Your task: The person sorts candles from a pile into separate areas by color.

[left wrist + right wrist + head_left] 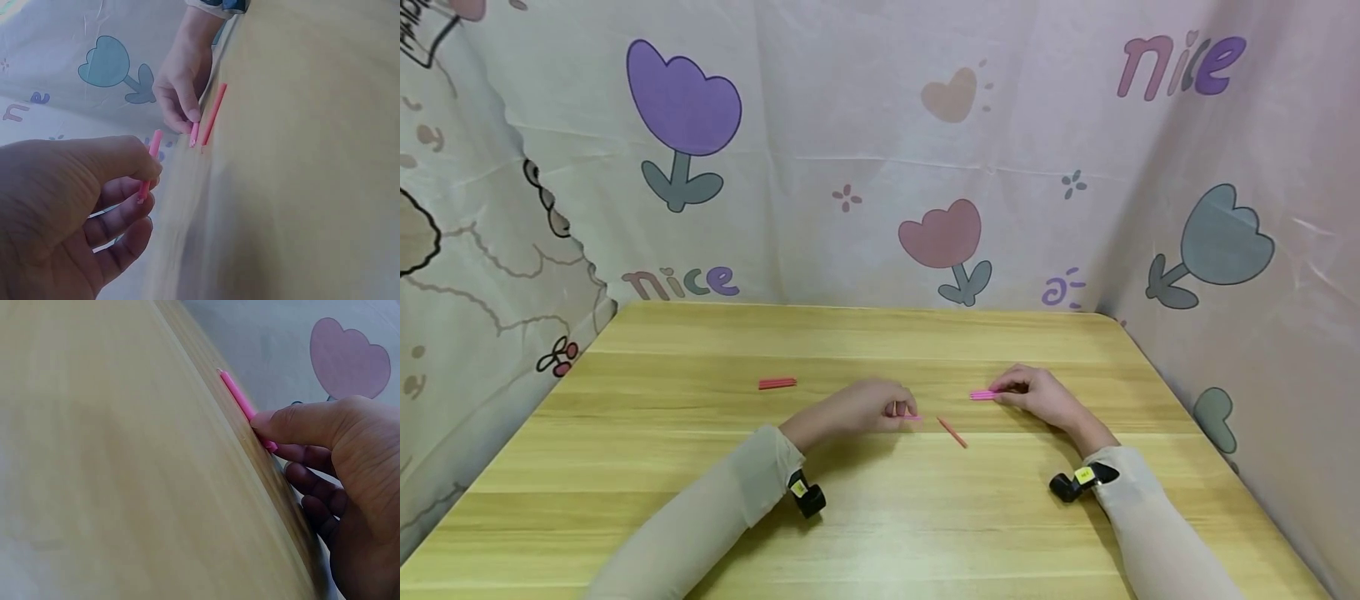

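My left hand [871, 406] pinches one thin pink candle [150, 164] between thumb and fingertips, a little above the table in the middle. On the right, my right hand [1037, 393] has thumb and fingers on a small group of pink candles [982, 395] at the tabletop. Seen from the right wrist, a wick tips the far end of a pink candle [237, 395], and the thumb covers part of it. Between the hands, one orange-red candle [952, 432] lies slanted on the wood, touched by neither hand.
Several red candles [777, 383] lie side by side on the table, left of the left hand. The light wooden table [880, 533] ends at the back against a printed curtain [820, 100]. Each wrist carries a small black camera, such as the left camera [807, 495].
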Action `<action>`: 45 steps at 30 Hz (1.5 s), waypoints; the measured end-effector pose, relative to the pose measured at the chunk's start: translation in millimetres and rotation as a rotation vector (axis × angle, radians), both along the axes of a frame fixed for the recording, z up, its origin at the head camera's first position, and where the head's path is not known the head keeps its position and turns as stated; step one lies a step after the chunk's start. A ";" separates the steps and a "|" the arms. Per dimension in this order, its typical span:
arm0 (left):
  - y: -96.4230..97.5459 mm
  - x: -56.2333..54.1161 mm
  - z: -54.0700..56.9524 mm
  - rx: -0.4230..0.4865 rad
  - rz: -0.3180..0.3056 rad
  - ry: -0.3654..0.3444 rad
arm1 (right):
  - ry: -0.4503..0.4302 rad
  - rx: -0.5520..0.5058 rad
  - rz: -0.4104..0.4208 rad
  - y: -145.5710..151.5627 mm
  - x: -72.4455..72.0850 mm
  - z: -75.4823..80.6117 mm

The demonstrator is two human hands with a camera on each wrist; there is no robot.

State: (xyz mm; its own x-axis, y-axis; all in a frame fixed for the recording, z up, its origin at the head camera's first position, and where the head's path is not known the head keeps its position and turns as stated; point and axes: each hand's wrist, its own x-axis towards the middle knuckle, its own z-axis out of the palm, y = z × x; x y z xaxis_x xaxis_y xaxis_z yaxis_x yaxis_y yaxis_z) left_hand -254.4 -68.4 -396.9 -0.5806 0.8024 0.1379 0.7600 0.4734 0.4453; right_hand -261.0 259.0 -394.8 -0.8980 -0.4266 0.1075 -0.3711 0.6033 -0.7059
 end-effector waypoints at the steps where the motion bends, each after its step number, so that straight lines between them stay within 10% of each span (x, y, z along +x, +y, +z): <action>1: 2.1 -1.8 1.1 0.001 0.006 0.001 | 0.000 -0.001 0.000 0.0 -0.1 0.0; 24: 56.5 -30.5 8.0 0.049 0.134 -0.064 | -0.023 -0.005 -0.005 -1.7 0.6 -0.5; 45: 98.7 -52.0 1.3 0.086 0.203 -0.138 | -0.011 -0.055 -0.006 18.3 -23.9 -35.5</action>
State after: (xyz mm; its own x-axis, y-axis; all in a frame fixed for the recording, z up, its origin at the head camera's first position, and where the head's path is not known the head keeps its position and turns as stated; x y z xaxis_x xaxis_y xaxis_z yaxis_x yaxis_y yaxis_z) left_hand -306.4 30.3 -395.6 -0.7468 0.6562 0.1085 0.5823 0.5661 0.5836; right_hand -285.0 277.3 -430.3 -0.9016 -0.4153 0.1211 -0.3602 0.5655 -0.7420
